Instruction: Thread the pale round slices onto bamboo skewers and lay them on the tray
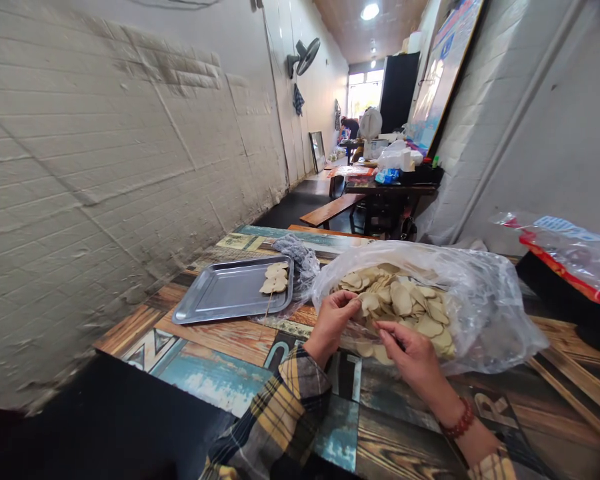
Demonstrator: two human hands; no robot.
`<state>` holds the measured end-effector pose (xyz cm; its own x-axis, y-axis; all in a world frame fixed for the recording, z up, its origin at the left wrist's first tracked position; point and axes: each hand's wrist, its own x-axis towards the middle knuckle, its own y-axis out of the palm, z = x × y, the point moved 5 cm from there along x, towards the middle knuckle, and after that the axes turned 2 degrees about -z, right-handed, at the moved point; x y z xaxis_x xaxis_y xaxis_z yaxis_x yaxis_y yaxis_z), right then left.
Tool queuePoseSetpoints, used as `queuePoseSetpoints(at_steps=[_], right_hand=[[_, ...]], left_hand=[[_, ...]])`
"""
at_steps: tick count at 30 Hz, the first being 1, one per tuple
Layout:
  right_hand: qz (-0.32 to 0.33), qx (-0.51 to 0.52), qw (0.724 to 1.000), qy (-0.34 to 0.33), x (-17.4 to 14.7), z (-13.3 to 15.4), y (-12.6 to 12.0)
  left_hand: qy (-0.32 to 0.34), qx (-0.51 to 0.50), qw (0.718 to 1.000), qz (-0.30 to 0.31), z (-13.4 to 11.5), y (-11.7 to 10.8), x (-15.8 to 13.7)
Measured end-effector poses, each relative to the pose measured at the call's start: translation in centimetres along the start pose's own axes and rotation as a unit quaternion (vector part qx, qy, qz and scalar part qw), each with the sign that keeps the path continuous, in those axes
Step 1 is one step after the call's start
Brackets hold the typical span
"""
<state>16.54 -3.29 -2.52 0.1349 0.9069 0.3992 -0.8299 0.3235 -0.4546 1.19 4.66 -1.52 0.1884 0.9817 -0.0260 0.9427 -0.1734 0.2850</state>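
A clear plastic bag (495, 313) lies open on the table, full of thin pale slices (403, 298) that look like potato. At its near-left edge my left hand (330, 325) is closed in a pinch on a pale slice, partly hidden by the fingers. My right hand (414, 360) is beside it, thumb and forefinger pressed together in front of the slices. Whatever thin thing it may hold is too small to make out. To the left, a metal tray (220, 293) bears several slices threaded on a wooden skewer (269, 305).
Crumpled plastic wrap (297, 259) lies between tray and bag. At the right stands a black container (555, 283) with red-edged plastic packaging (575, 260). Behind are a bench (330, 210) and a cluttered second table (385, 189). A white brick wall (80, 167) borders the left side.
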Motion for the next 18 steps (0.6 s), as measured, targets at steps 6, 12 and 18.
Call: queuePoseSetpoints(at_steps=[6, 12, 18], right_hand=[[-0.004, 0.0, 1.0, 0.006, 0.1, 0.6, -0.2], [0.002, 0.023, 1.0, 0.02, 0.3, 0.4, 0.0], [0.008, 0.077, 0.995, 0.062, 0.6, 0.1, 0.0]], left_hand=[[-0.003, 0.017, 1.0, 0.011, -0.2, 0.1, -0.2], [0.003, 0.051, 0.998, 0.034, -0.2, 0.7, -0.4], [-0.063, -0.022, 0.996, 0.06, 0.4, 1.0, -0.5]])
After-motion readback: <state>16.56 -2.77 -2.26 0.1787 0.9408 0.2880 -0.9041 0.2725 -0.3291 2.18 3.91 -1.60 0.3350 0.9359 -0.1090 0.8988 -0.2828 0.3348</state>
